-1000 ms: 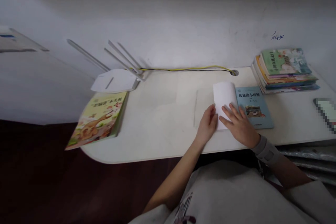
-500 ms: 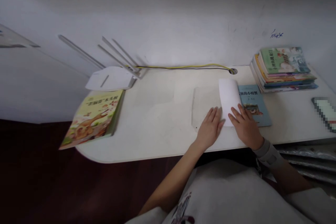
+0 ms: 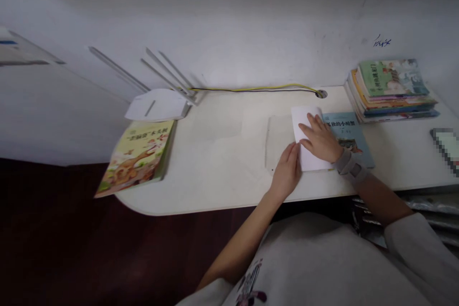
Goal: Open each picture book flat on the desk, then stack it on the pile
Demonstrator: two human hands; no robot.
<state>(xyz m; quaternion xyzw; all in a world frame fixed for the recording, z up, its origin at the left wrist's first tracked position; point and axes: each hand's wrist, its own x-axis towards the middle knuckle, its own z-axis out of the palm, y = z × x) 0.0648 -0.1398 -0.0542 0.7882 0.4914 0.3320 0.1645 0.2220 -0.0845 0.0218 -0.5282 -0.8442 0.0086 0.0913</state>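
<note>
A blue book point(image 3: 353, 129) lies flat on the white desk, and a white sheet of paper point(image 3: 311, 160) covers its left part. My right hand point(image 3: 319, 138) rests palm down on the sheet, fingers spread toward its upper part. At the sheet's left edge is my left hand point(image 3: 287, 172), its fingers drawn together and closed on that edge; the fingertips are partly hidden. A clear, thin plastic sheet point(image 3: 278, 136) lies just left of the paper, behind my left hand.
A stack of books point(image 3: 394, 88) stands at the back right, with a phone point(image 3: 446, 146) near the right edge. On the left are a white router point(image 3: 158, 105) with antennas and a yellow-green book point(image 3: 138, 155) overhanging the desk edge. Cables point(image 3: 251, 89) run along the wall.
My right hand has slid up and left across the white sheet. My left hand's fingers have drawn in at the sheet's left edge. The view has shifted slightly.
</note>
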